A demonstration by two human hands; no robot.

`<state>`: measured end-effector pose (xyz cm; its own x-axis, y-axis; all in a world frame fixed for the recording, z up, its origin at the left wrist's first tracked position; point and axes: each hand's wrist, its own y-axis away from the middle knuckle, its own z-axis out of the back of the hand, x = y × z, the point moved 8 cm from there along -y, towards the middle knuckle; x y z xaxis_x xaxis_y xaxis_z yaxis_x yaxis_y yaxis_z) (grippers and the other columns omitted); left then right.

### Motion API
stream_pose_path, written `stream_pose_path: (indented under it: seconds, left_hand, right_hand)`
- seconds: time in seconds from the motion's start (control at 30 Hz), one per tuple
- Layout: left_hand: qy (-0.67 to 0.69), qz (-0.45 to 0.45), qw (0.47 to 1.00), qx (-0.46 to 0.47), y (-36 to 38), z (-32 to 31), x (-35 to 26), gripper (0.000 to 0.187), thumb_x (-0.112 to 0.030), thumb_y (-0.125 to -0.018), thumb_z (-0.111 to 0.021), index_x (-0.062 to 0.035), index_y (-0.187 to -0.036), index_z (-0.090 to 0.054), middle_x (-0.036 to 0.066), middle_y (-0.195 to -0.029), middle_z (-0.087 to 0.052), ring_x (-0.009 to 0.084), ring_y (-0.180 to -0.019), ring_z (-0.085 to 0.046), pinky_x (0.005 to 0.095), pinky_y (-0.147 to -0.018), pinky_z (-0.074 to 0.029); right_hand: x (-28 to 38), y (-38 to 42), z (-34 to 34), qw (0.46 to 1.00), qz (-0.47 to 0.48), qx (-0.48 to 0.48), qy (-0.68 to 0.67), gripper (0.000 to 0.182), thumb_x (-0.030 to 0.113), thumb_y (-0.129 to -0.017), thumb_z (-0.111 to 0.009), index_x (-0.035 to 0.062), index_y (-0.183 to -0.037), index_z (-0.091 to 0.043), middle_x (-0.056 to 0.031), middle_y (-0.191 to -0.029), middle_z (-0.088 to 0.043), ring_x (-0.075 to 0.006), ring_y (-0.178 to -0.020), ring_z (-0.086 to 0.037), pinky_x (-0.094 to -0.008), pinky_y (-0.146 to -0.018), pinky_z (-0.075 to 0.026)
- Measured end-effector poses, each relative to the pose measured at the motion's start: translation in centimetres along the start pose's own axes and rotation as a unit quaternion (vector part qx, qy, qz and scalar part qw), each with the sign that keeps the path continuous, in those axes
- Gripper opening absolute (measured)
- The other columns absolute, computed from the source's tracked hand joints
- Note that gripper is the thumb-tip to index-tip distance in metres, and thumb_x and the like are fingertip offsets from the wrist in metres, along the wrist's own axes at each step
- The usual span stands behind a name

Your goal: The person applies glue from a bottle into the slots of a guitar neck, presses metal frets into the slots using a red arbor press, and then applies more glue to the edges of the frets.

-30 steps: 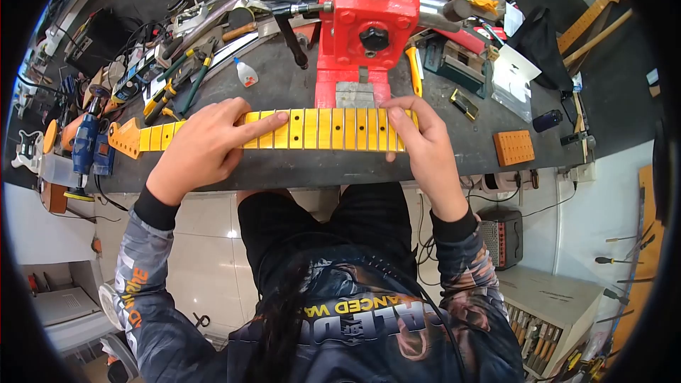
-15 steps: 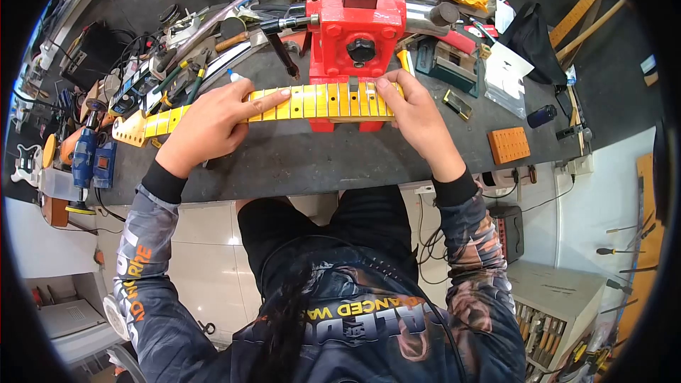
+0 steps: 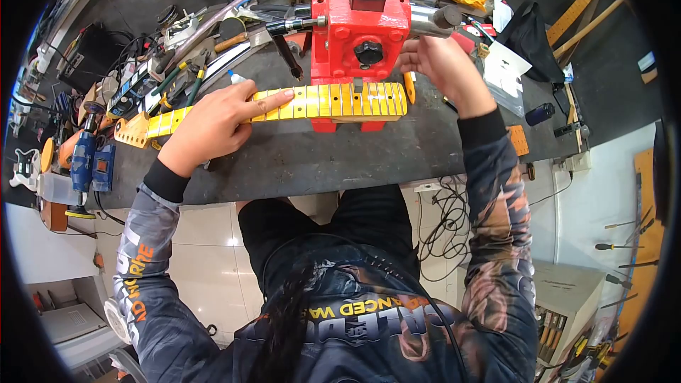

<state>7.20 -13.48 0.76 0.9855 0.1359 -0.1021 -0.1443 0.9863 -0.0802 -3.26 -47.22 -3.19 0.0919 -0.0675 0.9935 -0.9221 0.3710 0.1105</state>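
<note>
A guitar neck (image 3: 319, 102) with a glossy yellow fretted fingerboard lies across the front of a red arbor press (image 3: 362, 42), its headstock at the left. My left hand (image 3: 216, 120) is closed round it, index finger stretched along the fingerboard. A small dark metal piece of the press (image 3: 357, 85) meets the frets near the neck's right end. My right hand (image 3: 450, 71) is off the neck, raised beside the press below its round shaft (image 3: 433, 17). Its fingers are bent loosely and apart, with nothing visible in them.
Pliers, files and other tools crowd the dark workbench (image 3: 255, 163) at left. A blue rotary tool (image 3: 84, 156) stands near its left edge. An orange block with holes (image 3: 518, 140) and a dark cylinder (image 3: 541, 114) lie at right. Cables (image 3: 445, 227) hang below.
My right hand has let go of the neck's right end and moved up and right beside the press. My left hand and the neck have barely shifted.
</note>
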Motion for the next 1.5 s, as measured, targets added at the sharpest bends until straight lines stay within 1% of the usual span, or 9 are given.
stream_pose_path:
  seconds: [0.3,0.5,0.6,0.7,0.77,1.07,1.17,1.4,1.5]
  left_hand:
    - [-0.003,-0.001,1.000,0.003,0.1,0.1,-0.1,0.097,0.008,-0.082,-0.067,-0.0348,-0.168,-0.053,0.011,-0.102,-0.053,0.0325,-0.096,-0.062,0.0454,-0.088,-0.052]
    - [-0.012,-0.004,1.000,-0.004,0.2,0.0,0.1,0.095,0.006,-0.084,-0.066,-0.0361,-0.168,-0.052,0.011,-0.102,-0.054,0.0328,-0.095,-0.063,0.0460,-0.087,-0.053]
    - [-0.009,-0.007,1.000,-0.013,0.2,0.1,0.1,0.094,0.005,-0.085,-0.066,-0.0369,-0.168,-0.052,0.011,-0.102,-0.054,0.0332,-0.094,-0.063,0.0464,-0.086,-0.053]
    - [-0.004,-0.012,1.000,-0.018,0.3,0.0,0.3,0.094,0.005,-0.085,-0.066,-0.0372,-0.168,-0.052,0.012,-0.101,-0.054,0.0333,-0.094,-0.063,0.0468,-0.086,-0.053]
    - [-0.003,-0.022,0.999,-0.029,0.4,0.0,0.3,0.094,0.005,-0.085,-0.066,-0.0376,-0.167,-0.052,0.012,-0.101,-0.053,0.0334,-0.093,-0.063,0.0471,-0.086,-0.053]
    - [-0.006,-0.025,0.999,-0.036,0.2,0.1,0.4,0.093,0.005,-0.084,-0.067,-0.0384,-0.166,-0.054,0.012,-0.099,-0.054,0.0338,-0.092,-0.063,0.0473,-0.084,-0.053]
    - [-0.006,-0.023,0.999,-0.035,0.2,0.0,0.5,0.093,0.005,-0.084,-0.067,-0.0384,-0.166,-0.054,0.012,-0.099,-0.054,0.0338,-0.092,-0.063,0.0473,-0.084,-0.053]
    - [-0.007,-0.021,0.999,-0.035,0.2,0.0,0.6,0.093,0.005,-0.084,-0.067,-0.0374,-0.166,-0.054,0.011,-0.099,-0.054,0.0337,-0.092,-0.063,0.0473,-0.084,-0.053]
    - [-0.010,-0.017,0.999,-0.030,0.2,-0.1,0.7,0.093,0.005,-0.084,-0.067,-0.0372,-0.166,-0.054,0.012,-0.100,-0.055,0.0337,-0.092,-0.063,0.0471,-0.084,-0.053]
  right_hand:
    - [18.6,0.7,-2.6,0.966,0.196,-0.030,0.164,0.054,0.044,-0.118,-0.053,0.0034,-0.153,-0.050,-0.0148,-0.116,-0.069,-0.0212,-0.097,-0.073,-0.0393,-0.089,-0.063]
    - [26.4,12.1,-7.2,0.833,0.364,-0.176,0.377,0.047,0.041,-0.120,-0.050,-0.0009,-0.141,-0.059,-0.0143,-0.100,-0.076,-0.0210,-0.096,-0.077,-0.0341,-0.089,-0.062]
    - [26.3,16.7,-7.2,0.880,0.381,-0.099,0.265,0.049,0.041,-0.120,-0.052,-0.0002,-0.146,-0.056,-0.0152,-0.101,-0.077,-0.0217,-0.096,-0.077,-0.0359,-0.093,-0.062]
    - [24.8,21.5,-4.7,0.417,0.574,-0.174,0.683,0.057,0.043,-0.118,-0.054,-0.0025,-0.150,-0.063,-0.0017,-0.088,-0.064,-0.0128,-0.080,-0.063,-0.0282,-0.077,-0.052]
    - [23.3,23.0,-4.8,0.712,0.392,-0.202,0.546,0.063,0.047,-0.118,-0.053,-0.0042,-0.155,-0.058,-0.0008,-0.082,-0.054,-0.0117,-0.075,-0.053,-0.0281,-0.073,-0.044]
    - [15.4,26.7,-6.4,0.909,0.191,-0.171,0.330,0.096,0.059,-0.091,-0.088,-0.0045,-0.153,-0.053,-0.0005,-0.103,-0.060,-0.0046,-0.079,-0.052,-0.0213,-0.071,-0.040]
    - [13.5,26.9,-6.6,0.931,0.215,-0.110,0.274,0.068,0.028,-0.097,-0.088,0.0033,-0.152,-0.057,-0.0015,-0.110,-0.061,-0.0039,-0.080,-0.054,-0.0198,-0.070,-0.046]
    - [10.5,27.9,-5.7,0.948,0.057,-0.215,0.227,0.087,0.044,-0.091,-0.092,0.0057,-0.156,-0.048,0.0005,-0.091,-0.053,-0.0082,-0.077,-0.050,-0.0252,-0.066,-0.037]
    - [10.4,28.0,-6.7,0.958,0.075,-0.127,0.245,0.068,-0.014,-0.090,-0.077,0.0082,-0.152,-0.058,-0.0073,-0.129,-0.058,-0.0108,-0.091,-0.063,-0.0242,-0.080,-0.055]
